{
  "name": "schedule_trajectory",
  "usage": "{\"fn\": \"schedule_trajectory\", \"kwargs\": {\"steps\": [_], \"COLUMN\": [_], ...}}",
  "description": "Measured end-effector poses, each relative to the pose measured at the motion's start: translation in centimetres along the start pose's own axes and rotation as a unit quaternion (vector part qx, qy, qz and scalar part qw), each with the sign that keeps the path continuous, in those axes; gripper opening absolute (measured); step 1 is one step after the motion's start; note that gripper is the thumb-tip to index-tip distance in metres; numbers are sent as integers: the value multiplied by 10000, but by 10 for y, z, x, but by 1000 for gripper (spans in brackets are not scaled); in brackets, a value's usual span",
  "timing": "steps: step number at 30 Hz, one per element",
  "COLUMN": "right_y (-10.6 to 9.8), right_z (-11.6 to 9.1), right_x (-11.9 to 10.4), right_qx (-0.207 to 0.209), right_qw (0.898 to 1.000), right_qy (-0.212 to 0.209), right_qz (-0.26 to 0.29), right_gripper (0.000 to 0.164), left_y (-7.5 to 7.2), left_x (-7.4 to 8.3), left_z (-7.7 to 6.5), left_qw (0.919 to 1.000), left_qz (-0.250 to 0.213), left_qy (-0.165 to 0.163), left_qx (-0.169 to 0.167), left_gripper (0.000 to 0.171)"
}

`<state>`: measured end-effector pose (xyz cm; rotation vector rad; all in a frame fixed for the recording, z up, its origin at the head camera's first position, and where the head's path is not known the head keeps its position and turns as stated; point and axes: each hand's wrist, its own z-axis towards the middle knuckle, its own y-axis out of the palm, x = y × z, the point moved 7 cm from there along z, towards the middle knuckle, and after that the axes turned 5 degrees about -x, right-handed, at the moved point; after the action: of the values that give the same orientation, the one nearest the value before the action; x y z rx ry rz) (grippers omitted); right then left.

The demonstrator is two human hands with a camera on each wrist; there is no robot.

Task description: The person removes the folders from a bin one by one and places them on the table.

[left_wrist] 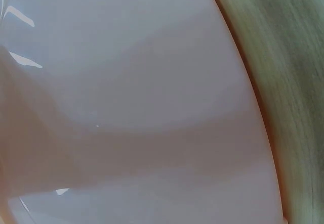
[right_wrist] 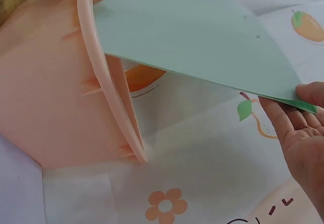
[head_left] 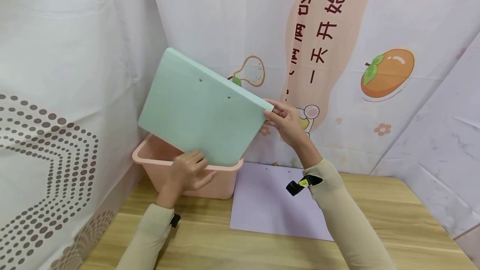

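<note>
A mint-green folder (head_left: 202, 107) with two small rivets stands tilted, its lower part inside a pink plastic bin (head_left: 213, 182). My right hand (head_left: 286, 122) pinches the folder's right corner, thumb on the near face and fingers behind, as the right wrist view also shows at the folder's tip (right_wrist: 283, 98). At the bin's front rim is my left hand (head_left: 185, 172), its fingers curled over the rim beside the folder and its thumb outside. In the left wrist view, the bin's glossy wall (left_wrist: 152, 97) fills most of the picture.
A flat lilac folder (head_left: 273, 207) lies on the wooden table (head_left: 202, 241), right of the bin and partly under my right forearm. Behind hangs a white curtain (head_left: 232, 20) with fruit prints; a dotted white cloth (head_left: 67, 74) hangs at the left.
</note>
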<state>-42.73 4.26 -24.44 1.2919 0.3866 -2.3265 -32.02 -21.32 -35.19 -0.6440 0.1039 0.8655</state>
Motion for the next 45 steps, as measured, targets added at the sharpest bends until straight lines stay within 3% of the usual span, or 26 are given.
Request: {"fn": "schedule_trajectory", "kwargs": {"steps": [8, 13, 19, 26, 31, 38, 45], "right_y": [0, -4, -11, -17, -24, -31, -37], "right_z": [-8, -6, 1, 7, 11, 12, 6], "right_x": [-10, -27, -50, -67, -79, -101, -97], "right_qx": [268, 677, 1056, 1202, 1131, 670, 357], "right_qw": [9990, 9958, 9920, 9889, 9893, 9917, 9929], "right_qy": [-291, -566, -683, -849, -874, -801, -499], "right_qz": [210, 230, 83, -189, -289, -749, -1020], "right_gripper": [33, 34, 33, 33, 33, 30, 31], "left_y": [2, 3, 2, 1, 3, 4, 0], "left_x": [0, -1, -1, 0, 1, 3, 2], "left_z": [0, -1, 1, 4, 6, 6, 0], "left_qw": [10000, 10000, 9999, 9997, 9998, 9999, 9998], "left_qz": [14, -22, 4, 23, -26, 10, 22], "left_qy": [-66, -86, -28, 60, 72, 53, -71], "left_qx": [22, 11, 125, 216, 177, 162, 167], "left_gripper": [44, 43, 44, 45, 44, 45, 42]}}
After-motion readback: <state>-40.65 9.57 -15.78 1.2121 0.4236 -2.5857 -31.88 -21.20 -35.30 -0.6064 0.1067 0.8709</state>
